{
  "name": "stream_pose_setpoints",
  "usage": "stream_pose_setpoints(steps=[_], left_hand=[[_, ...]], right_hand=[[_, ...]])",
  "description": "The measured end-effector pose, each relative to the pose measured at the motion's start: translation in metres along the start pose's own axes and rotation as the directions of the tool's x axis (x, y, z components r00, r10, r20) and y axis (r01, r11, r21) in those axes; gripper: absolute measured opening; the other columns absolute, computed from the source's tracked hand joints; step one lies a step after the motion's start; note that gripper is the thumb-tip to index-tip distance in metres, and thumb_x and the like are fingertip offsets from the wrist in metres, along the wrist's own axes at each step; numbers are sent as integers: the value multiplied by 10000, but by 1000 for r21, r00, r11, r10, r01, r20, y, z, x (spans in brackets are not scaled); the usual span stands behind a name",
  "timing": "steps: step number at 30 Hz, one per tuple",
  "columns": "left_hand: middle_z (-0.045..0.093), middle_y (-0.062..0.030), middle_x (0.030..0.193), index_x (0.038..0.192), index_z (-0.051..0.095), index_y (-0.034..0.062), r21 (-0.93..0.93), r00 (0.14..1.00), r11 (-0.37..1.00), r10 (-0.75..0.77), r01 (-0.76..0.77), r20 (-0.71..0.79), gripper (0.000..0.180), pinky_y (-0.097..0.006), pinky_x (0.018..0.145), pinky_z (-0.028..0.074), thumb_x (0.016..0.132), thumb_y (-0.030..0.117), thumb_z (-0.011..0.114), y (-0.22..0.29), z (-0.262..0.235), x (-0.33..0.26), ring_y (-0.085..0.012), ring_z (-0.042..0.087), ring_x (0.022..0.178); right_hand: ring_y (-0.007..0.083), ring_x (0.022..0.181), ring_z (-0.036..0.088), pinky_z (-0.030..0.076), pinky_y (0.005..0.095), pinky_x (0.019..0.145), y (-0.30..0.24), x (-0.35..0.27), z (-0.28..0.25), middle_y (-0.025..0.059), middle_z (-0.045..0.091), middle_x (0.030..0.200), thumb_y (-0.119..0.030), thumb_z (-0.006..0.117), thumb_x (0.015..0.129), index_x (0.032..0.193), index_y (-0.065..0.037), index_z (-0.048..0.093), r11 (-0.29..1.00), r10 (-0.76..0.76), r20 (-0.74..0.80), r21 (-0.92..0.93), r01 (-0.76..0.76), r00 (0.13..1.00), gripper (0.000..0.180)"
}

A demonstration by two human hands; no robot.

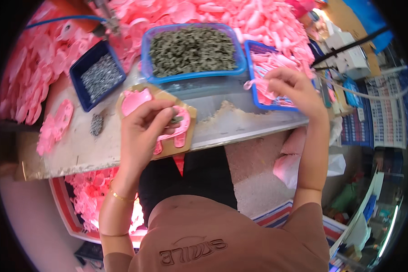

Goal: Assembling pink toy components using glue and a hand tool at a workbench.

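My left hand [145, 121] pinches a small grey-green part [176, 119] between thumb and finger. It is just over a pink animal-shaped plastic shell [181, 129] lying in a tan holder [189, 119]; the hand hides the shell's middle. My right hand [294, 88] has its fingers curled together above a blue tray [276, 108] of thin pink and pale-blue pieces. A small pink looped piece [249, 85] sticks out from its fingertips. Behind the holder stands a blue-rimmed tub [199, 76] heaped with grey-green parts like the pinched one.
At the left, a dark-blue tray [87, 103] holds small silvery pieces, with a little pile of them [96, 124] nearby. Pink shells [56, 124] lie at the table's left, and a large pink heap [267, 20] spreads behind. Below the table edge stands a striped box [61, 199] of pink parts.
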State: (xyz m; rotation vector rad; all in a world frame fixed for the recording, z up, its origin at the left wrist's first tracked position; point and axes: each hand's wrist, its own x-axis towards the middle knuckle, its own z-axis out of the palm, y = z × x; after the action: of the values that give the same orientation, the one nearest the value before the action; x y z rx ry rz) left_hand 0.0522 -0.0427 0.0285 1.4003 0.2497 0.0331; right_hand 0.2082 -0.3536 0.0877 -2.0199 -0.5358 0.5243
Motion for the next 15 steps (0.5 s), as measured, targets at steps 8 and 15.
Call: stream_pose_setpoints(steps=[8,15], left_hand=[[696,-72,922,1089,650,-54,-55,999,998,-10,8,-41,204,-238,723,581,966,108,632,2,4,-3,-98,670,769],[716,-96,969,1098,655,-37,-5,995,999,31,-31,-93,197,-230,716,586,967,108,634,-8,-2,-3,-102,680,813]], right_hand=[[103,757,663,528,226,675,-26,6,120,75,711,873,-96,640,953,1067,27,671,968,-82,187,249,34,979,172],[112,766,670,526,234,672,-27,6,135,83,719,892,-109,637,961,1077,23,671,939,-77,94,343,40,993,179]])
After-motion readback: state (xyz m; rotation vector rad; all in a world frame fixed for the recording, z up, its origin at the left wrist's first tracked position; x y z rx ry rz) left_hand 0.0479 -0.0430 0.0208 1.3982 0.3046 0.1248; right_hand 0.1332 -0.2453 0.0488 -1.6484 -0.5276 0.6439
